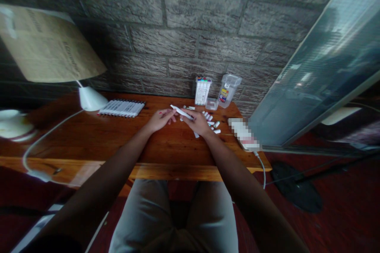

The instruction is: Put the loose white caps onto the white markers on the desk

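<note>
My right hand point(198, 121) is closed round a white marker pen point(181, 112), held at a slant above the wooden table. My left hand point(160, 120) is just left of it, with its fingertips curled close to the pen's middle. A small red spot shows between its thumb and fingers, too small to name. Several loose white marker caps or short pens point(216, 124) lie beside and partly behind my right hand. To the left, a row of white markers point(121, 108) with dark and red ends lies side by side.
A clear case of markers point(202, 91) stands by the brick wall, with another clear case point(228, 93) and a small clear lid point(211, 104) beside it. A phone point(245, 134) with a cable lies at right. A lamp point(90, 99) and white cup point(14, 124) stand left.
</note>
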`<state>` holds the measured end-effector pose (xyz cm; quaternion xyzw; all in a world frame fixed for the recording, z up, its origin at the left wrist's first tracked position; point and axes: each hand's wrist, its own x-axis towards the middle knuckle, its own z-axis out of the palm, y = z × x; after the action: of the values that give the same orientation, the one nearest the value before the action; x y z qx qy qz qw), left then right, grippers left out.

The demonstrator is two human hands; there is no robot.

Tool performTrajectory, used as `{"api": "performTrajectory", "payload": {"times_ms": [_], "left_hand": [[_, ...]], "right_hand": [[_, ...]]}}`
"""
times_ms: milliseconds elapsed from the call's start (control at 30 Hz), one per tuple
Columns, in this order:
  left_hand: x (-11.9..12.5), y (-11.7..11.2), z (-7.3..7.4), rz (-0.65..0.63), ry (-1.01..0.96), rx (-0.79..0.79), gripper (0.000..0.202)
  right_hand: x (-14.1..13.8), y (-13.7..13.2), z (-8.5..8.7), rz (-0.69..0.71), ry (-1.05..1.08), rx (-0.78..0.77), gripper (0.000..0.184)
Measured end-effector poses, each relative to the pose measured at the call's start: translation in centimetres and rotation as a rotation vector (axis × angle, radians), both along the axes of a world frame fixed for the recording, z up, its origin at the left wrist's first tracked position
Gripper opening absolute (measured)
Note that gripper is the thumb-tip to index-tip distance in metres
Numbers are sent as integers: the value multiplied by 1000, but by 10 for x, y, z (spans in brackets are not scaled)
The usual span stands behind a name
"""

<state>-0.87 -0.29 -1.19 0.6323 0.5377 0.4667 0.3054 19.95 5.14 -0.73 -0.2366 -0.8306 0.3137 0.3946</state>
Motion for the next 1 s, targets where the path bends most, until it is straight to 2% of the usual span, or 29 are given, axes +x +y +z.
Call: {"api": "performTrajectory", "payload": {"times_ms": [267, 467, 800, 1000], "left_hand": [[-1, -1, 4, 1, 19, -13, 74], [0, 0, 4, 12, -21, -40, 68], [2, -4, 8, -5, -48, -54, 67], [6, -4, 9, 0, -136, -60, 62]], "right_hand": [[-1, 6, -7, 20, -36, 15, 37], [-1, 7, -9, -23, -59, -9, 33], [0, 10, -11, 43, -51, 20, 33], [-1, 9, -9, 56, -18, 49, 30]]}}
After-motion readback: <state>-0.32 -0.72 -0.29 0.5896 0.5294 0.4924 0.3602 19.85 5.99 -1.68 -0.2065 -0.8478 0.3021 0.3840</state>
